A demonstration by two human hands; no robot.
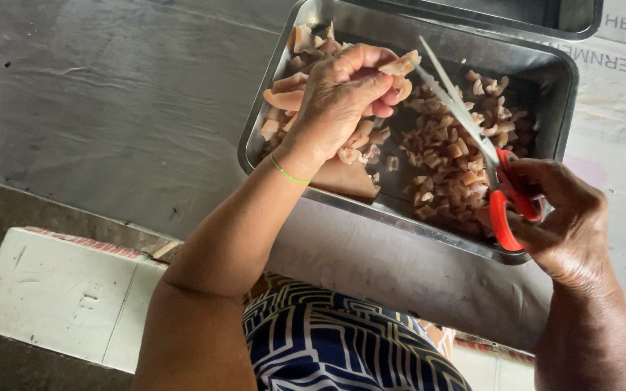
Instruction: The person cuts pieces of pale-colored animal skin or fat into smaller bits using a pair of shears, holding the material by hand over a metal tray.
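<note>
My left hand [338, 98] hovers over a metal tray [559, 80] and pinches a pale strip of meat [400, 65] between thumb and fingers. My right hand [566, 217] grips red-handled scissors [501, 199]; their open blades [451, 98] point up-left and meet the end of the strip. The tray holds larger pinkish meat pieces [288, 94] on its left side and several small cut bits [451, 159] on its right. A thin green band [288, 174] circles my left wrist.
The tray rests on a grey covered surface [110, 101]. A second metal tray [516, 18] stands behind it at the top edge. A white block [59, 289] sits lower left, and patterned blue-and-white clothing [342, 347] fills the bottom centre.
</note>
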